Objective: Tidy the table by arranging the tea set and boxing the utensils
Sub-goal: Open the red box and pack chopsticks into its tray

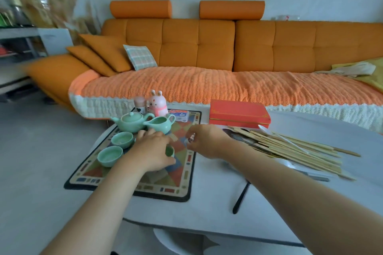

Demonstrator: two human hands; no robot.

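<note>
A pale green tea set stands on a patterned mat [182, 174]: a teapot [131, 121], a pitcher [160, 124] and two cups [122, 139] [109, 155] at the mat's left. My left hand [153, 151] covers a third green cup [170, 150] and grips it at the mat's middle. My right hand [204, 141] hovers just right of it with curled fingers; what it pinches, if anything, is too small to tell. Bamboo chopsticks [290, 149] and a white spoon [267, 130] lie in a heap to the right. A red box [238, 113] sits shut behind them.
A pink rabbit figure [158, 103], a small jar [139, 104] and a small blue-white pack [179, 114] stand at the mat's far edge. A black-handled utensil [241, 196] lies near the white table's front. An orange sofa [207, 47] runs behind the table.
</note>
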